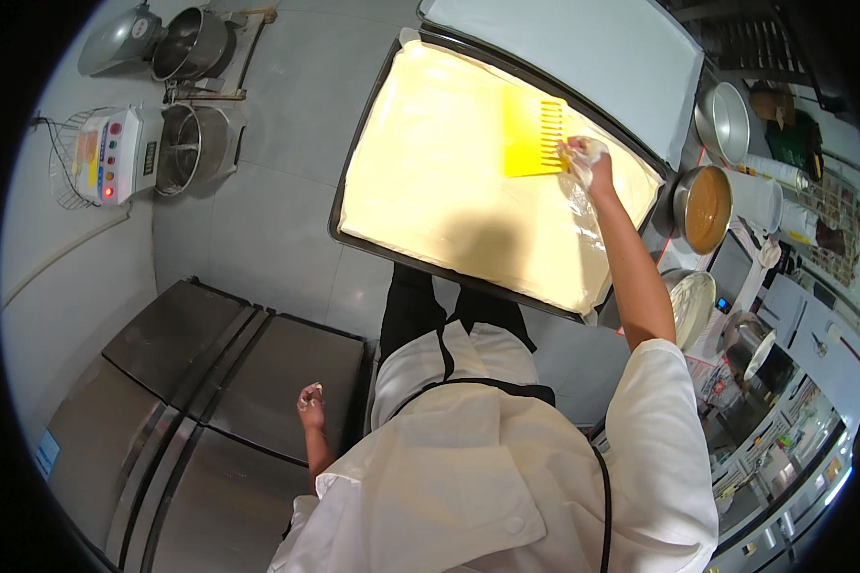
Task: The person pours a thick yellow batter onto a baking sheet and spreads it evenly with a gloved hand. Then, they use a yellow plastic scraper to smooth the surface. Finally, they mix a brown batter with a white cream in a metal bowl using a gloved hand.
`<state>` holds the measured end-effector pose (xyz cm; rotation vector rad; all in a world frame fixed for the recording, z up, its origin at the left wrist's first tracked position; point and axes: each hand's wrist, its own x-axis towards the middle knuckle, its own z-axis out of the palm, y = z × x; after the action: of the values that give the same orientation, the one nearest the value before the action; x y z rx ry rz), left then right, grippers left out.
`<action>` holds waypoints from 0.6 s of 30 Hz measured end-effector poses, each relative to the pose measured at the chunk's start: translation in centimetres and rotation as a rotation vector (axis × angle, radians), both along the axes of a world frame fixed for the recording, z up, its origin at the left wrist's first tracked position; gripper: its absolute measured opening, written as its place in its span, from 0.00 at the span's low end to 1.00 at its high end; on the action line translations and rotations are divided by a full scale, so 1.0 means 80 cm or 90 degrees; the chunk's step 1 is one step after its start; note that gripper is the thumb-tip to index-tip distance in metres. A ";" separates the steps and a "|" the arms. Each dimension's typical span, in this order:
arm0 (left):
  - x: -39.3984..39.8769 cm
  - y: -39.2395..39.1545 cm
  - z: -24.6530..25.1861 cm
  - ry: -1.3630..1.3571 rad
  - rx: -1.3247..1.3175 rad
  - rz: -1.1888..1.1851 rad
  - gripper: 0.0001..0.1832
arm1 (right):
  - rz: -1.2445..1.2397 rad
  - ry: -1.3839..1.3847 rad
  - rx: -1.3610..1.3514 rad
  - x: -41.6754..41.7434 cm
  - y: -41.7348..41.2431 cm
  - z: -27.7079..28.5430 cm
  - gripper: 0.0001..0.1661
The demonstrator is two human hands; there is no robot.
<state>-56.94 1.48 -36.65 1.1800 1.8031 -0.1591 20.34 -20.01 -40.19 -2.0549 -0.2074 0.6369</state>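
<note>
My right hand (589,162), smeared with a pale mixture, grips a yellow plastic scraper (527,140) with a row of comb-like slots near the handle side. The scraper is over a large dark-rimmed baking tray (401,247), which is lined with paper. A smooth layer of pale yellow batter (416,143) covers most of it. Below my right wrist, clear crinkled plastic (584,215) shows; how it connects to the hand is unclear. My left hand (312,405) is low at my left side, away from the tray, curled, with pale smears on its fingers and nothing visible in it.
A second paper-lined tray (566,50) adjoins the far side. At right are a metal bowl of brown mixture (708,210), a bowl with pale residue (691,308) and an empty metal bowl (724,122). Mixers (125,154) stand left, a steel refrigerator (244,430) lower left.
</note>
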 end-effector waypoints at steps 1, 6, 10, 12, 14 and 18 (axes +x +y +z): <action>0.004 0.004 -0.001 -0.015 0.004 0.016 0.10 | -0.001 0.004 -0.070 0.001 -0.021 0.005 0.14; 0.017 0.019 0.002 -0.024 -0.008 0.005 0.09 | -0.093 0.055 -0.057 -0.043 -0.075 0.063 0.11; 0.008 0.025 -0.010 -0.044 0.035 -0.073 0.14 | 0.072 -0.104 -0.047 -0.039 -0.071 0.100 0.10; 0.020 0.027 -0.005 -0.065 0.123 -0.139 0.15 | 0.291 -0.188 -0.069 -0.012 -0.043 0.149 0.09; 0.022 0.028 -0.001 -0.071 0.168 -0.174 0.16 | 0.551 -0.273 -0.147 0.017 0.001 0.179 0.07; 0.026 0.026 -0.001 -0.053 0.071 -0.042 0.10 | 0.768 -0.315 -0.227 0.051 0.092 0.162 0.08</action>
<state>-54.85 3.55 -36.71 1.3060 1.7202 -0.0474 24.45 -12.64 -27.23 -2.2475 -1.8095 0.8691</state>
